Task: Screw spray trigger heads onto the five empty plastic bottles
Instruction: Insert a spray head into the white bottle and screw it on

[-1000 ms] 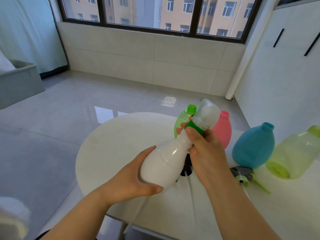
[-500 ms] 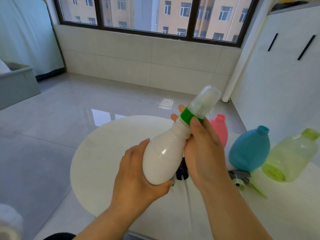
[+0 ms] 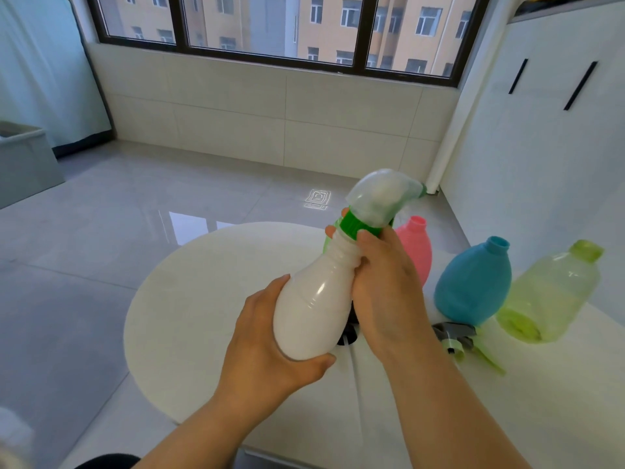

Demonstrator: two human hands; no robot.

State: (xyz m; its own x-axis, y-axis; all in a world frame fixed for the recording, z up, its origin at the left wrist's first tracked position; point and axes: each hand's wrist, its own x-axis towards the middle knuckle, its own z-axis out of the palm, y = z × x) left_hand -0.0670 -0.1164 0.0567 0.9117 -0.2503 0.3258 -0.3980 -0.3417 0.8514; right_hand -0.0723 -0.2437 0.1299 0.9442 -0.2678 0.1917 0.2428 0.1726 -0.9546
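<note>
Left hand (image 3: 270,336): wrapped around the lower body of the white bottle (image 3: 314,299), held tilted above the counter (image 3: 203,299).
Right hand (image 3: 385,286): fingers closed on the green collar (image 3: 355,226) of the translucent trigger head (image 3: 382,194) at the bottle's neck.
Behind: pink bottle (image 3: 417,252), blue bottle (image 3: 473,282), pale green bottle (image 3: 554,292), all uncapped.
On counter: a loose trigger head (image 3: 456,338) beside the right wrist.
</note>
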